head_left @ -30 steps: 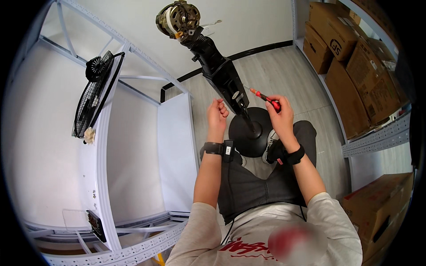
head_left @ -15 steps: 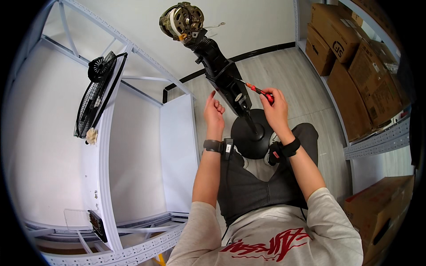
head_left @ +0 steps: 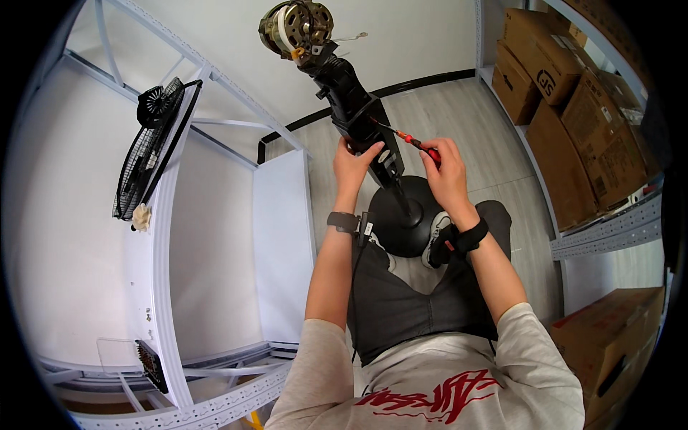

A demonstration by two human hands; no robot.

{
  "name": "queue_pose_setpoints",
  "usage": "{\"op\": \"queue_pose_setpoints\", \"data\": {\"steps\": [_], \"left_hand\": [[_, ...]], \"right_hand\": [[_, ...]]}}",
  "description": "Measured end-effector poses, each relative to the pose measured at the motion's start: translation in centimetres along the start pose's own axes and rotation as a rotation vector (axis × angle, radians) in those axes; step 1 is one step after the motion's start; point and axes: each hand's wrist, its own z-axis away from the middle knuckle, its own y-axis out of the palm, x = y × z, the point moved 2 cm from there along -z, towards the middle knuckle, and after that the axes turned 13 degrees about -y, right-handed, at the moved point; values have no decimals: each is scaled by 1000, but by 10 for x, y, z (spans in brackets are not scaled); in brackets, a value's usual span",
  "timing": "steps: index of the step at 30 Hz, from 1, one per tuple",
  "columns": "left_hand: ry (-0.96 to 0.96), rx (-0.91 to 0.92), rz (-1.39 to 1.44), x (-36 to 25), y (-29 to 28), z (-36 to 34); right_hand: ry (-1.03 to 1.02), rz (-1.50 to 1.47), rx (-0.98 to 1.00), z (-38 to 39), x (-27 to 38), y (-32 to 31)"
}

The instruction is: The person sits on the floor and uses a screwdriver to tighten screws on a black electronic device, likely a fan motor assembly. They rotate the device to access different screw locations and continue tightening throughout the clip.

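A partly stripped pedestal fan stands between my feet, with its bare motor (head_left: pixel 304 27) on top and a round black base (head_left: pixel 390 226) on the floor. My left hand (head_left: pixel 350 170) grips the left side of the fan's black housing (head_left: pixel 358 107), thumb across the front and fingers partly hidden behind it. In my right hand (head_left: pixel 450 175) is a red and black screwdriver (head_left: pixel 410 139), held by its handle. Its shaft slants up and left, and the tip meets the front of the housing; the screw itself is too small to make out.
On the white shelf (head_left: pixel 166 287) at left lie a black fan grille (head_left: pixel 147 154), a small pale knob-like piece (head_left: pixel 141 217), tiny hardware and a dark bit case (head_left: pixel 150 365). Cardboard boxes (head_left: pixel 605 136) fill the rack at right. Another box (head_left: pixel 609 344) is at lower right.
My left hand has moved from beside the fan onto its housing and taken hold of it. The screwdriver stays at the housing in my right hand, nearly unmoved.
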Motion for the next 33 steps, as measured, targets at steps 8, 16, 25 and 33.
{"op": "queue_pose_setpoints", "data": {"steps": [8, 16, 25, 33], "left_hand": [[-26, 13, 52, 5, 0, -3], [17, 18, 85, 6, 1, -2], [32, 10, 117, 14, 0, -7], [-42, 55, 13, 6, -1, -4]], "right_hand": [[85, 7, 114, -6, 7, -5], [-47, 19, 103, 3, -1, -6], [43, 22, 34, 0, 9, 5], [403, -12, 217, -9, -3, 2]]}}
